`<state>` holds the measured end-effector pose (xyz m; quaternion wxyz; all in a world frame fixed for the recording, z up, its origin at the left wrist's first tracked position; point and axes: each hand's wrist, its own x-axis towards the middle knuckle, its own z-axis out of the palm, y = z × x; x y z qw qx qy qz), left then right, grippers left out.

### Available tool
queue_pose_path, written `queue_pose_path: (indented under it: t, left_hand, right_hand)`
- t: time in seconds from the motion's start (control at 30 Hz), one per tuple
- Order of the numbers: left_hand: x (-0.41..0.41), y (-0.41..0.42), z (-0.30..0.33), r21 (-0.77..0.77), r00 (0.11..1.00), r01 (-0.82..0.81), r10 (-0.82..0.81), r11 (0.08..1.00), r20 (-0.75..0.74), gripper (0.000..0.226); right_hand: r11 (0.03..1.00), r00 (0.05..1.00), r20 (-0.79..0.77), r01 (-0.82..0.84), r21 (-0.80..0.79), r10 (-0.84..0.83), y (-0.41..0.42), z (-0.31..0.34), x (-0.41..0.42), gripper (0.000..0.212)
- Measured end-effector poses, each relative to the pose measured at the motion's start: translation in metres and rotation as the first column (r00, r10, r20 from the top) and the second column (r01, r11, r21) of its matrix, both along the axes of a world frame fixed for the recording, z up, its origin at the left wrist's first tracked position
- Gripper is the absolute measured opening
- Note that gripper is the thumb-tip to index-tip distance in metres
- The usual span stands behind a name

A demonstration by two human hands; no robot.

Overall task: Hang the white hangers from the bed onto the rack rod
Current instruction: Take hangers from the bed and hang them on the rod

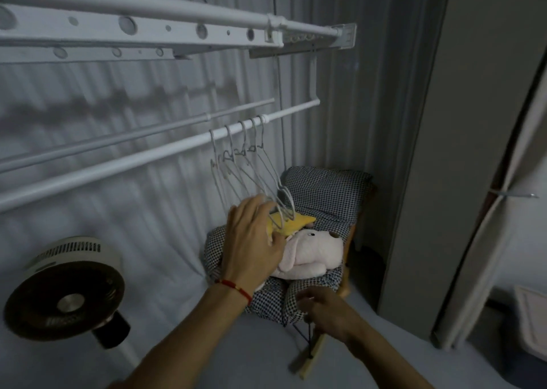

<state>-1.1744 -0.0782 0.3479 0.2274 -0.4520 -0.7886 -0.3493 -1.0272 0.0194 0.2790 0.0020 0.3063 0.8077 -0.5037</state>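
On the rack rod [165, 149], five thin white hangers [251, 169] hang by their hooks, close together (all tilted to the right). The left hand [251, 240] is spread open, fingers touching their low ends. The right hand [328, 311], lower and nearer, is curled; I cannot tell if it holds anything.

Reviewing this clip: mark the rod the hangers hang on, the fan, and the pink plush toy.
rack rod [133, 160], head view, bare stretch left of the hangers.
fan [63, 301], head view, middle of the round grille.
pink plush toy [313, 248], head view, on its face.
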Motion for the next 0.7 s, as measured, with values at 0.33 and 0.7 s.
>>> queue_pose_path:
  t: [0.33,0.7]
  left_hand:
    - [0.241,0.082,-0.077,-0.115,0.835,0.282,-0.184,0.953,0.518,0.037]
    - [0.559,0.158,-0.170,-0.313,0.549,0.793,-0.393,0.522,0.737,0.039]
  right_hand:
    - [0.953,0.945,-0.134,0.301,0.007,-0.298,0.053,-0.047,0.234,0.024]
    - [0.557,0.557,0.003,0.830,-0.034,-0.831,0.061,-0.117,0.559,0.039]
